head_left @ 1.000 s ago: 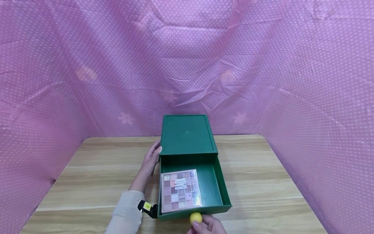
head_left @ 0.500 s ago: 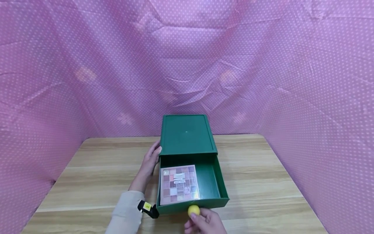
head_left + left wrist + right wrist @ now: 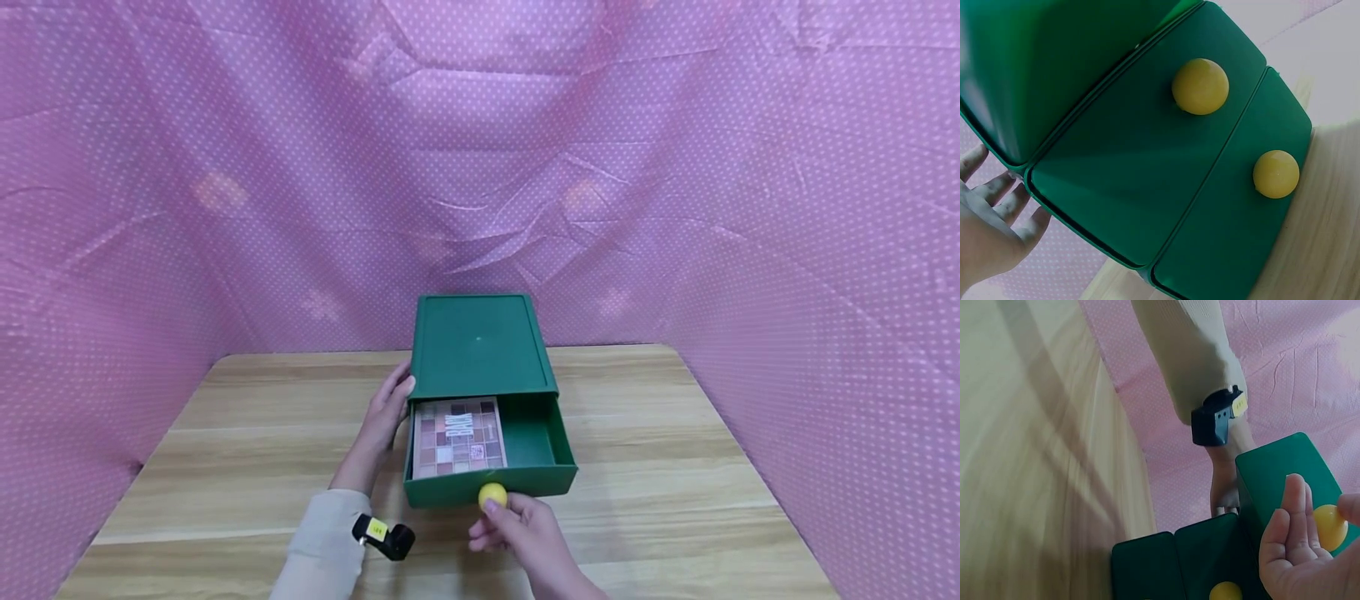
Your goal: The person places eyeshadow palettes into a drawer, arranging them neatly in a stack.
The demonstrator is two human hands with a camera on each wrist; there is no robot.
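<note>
A green drawer cabinet (image 3: 480,346) stands on the table with its top drawer (image 3: 540,481) partly pulled out. Inside the drawer, on the left, lies an eyeshadow palette (image 3: 456,446) with a clear lid; its back edge reaches the cabinet opening. My right hand (image 3: 531,533) pinches the round yellow knob (image 3: 492,497) on the drawer front between thumb and fingers. In the right wrist view its other fingers extend beside the knob (image 3: 1330,528). My left hand (image 3: 386,414) rests against the cabinet's left side, fingers fairly straight and touching its edge in the left wrist view.
Below the top drawer, two closed drawers carry yellow knobs, an upper knob (image 3: 1200,86) and a lower knob (image 3: 1276,174). A wooden table (image 3: 660,467) extends around the cabinet. Pink dotted cloth (image 3: 480,167) hangs behind and at both sides. A black wrist camera (image 3: 384,537) sits on my left sleeve.
The top drawer has slid inward toward the cabinet, carrying the palette along. My right hand has moved forward with the knob. The left hand has stayed at the cabinet's side.
</note>
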